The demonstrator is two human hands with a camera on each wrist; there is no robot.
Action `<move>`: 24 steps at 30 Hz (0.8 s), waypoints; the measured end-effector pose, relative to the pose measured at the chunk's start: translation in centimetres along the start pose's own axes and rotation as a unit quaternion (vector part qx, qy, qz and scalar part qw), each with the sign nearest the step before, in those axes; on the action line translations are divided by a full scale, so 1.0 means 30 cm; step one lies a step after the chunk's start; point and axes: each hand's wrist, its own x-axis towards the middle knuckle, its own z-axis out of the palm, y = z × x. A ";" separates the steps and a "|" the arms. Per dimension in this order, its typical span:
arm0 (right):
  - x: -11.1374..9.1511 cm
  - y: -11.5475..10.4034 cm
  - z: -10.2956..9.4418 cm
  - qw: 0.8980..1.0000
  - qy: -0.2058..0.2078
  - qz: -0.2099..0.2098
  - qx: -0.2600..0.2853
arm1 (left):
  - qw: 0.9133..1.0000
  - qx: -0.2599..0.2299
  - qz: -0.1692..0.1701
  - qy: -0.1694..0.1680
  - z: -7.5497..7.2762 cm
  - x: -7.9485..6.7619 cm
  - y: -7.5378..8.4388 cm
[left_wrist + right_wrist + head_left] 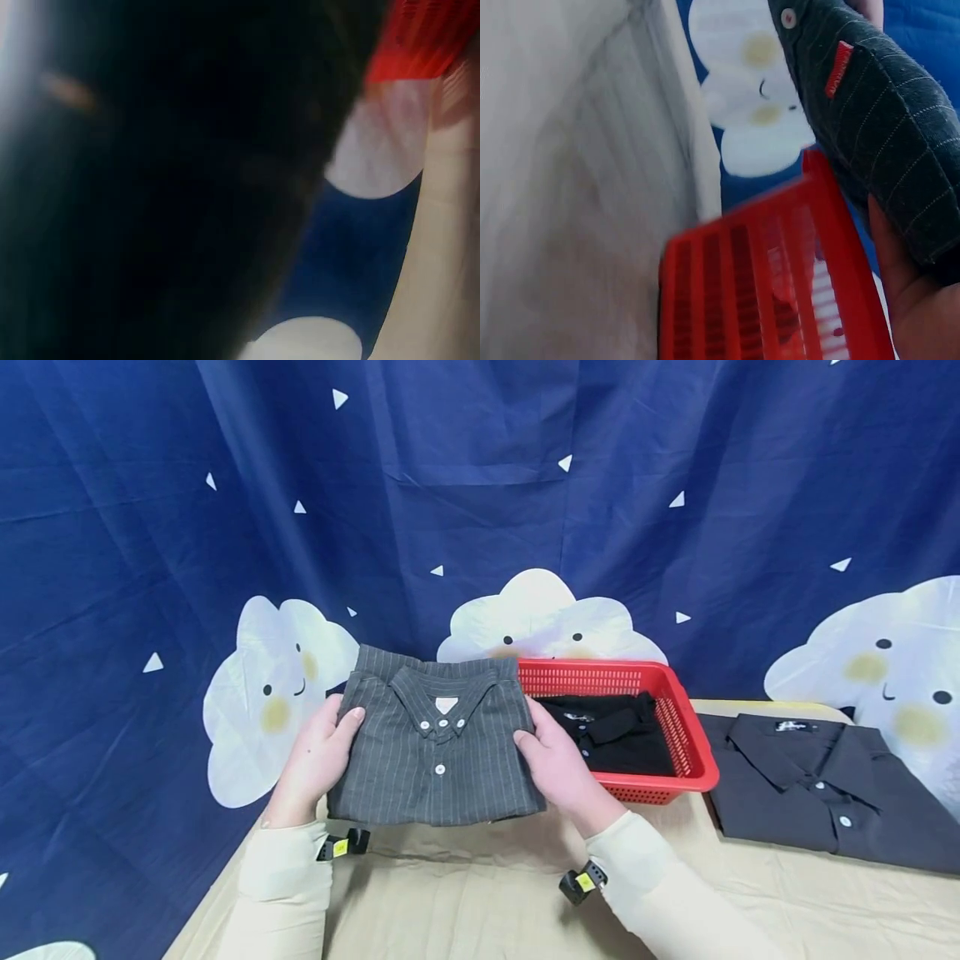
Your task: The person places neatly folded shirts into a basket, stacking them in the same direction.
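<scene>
A folded dark grey pinstriped shirt [442, 743] with white buttons is held up above the table, its collar facing me. My left hand [324, 747] grips its left edge, thumb lying on the front. On the opposite edge my right hand [558, 756] grips it the same way. The right wrist view shows the shirt's underside [877, 112] with a small red tag, and the right hand [922, 307] against it. Dark blurred cloth [165, 180] fills most of the left wrist view, where the left hand is hidden.
Just right of the held shirt stands a red plastic basket [693, 739] containing a folded black shirt [622, 735]. Farther right, another folded dark shirt [817, 793] lies on the beige-covered table [465, 902]. A blue curtain [480, 485] with cloud prints hangs behind.
</scene>
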 end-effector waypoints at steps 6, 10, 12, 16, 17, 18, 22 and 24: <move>-0.007 0.002 -0.089 0.998 0.017 -0.012 -0.065 | 0.999 -0.018 0.030 -0.001 0.067 0.015 0.013; -0.019 -0.001 -0.137 0.993 0.022 -0.008 -0.112 | 0.999 -0.030 0.034 -0.015 0.110 0.031 0.013; -0.025 -0.003 -0.160 0.992 0.024 -0.004 -0.127 | 0.999 -0.024 0.033 -0.023 0.128 0.041 0.020; -0.034 -0.005 -0.211 0.989 0.028 0.000 -0.144 | 0.998 0.001 0.053 -0.032 0.157 0.068 0.048; -0.035 -0.004 -0.225 0.988 0.029 0.001 -0.149 | 0.998 0.008 0.058 -0.034 0.165 0.076 0.056; -0.037 -0.004 -0.239 0.988 0.030 0.002 -0.154 | 0.997 0.013 0.061 -0.037 0.173 0.084 0.064; -0.042 -0.002 -0.300 0.983 0.037 0.000 -0.181 | 0.996 0.029 0.065 -0.051 0.213 0.117 0.089; -0.045 -0.003 -0.331 0.980 0.041 0.001 -0.195 | 0.996 0.038 0.065 -0.056 0.236 0.134 0.101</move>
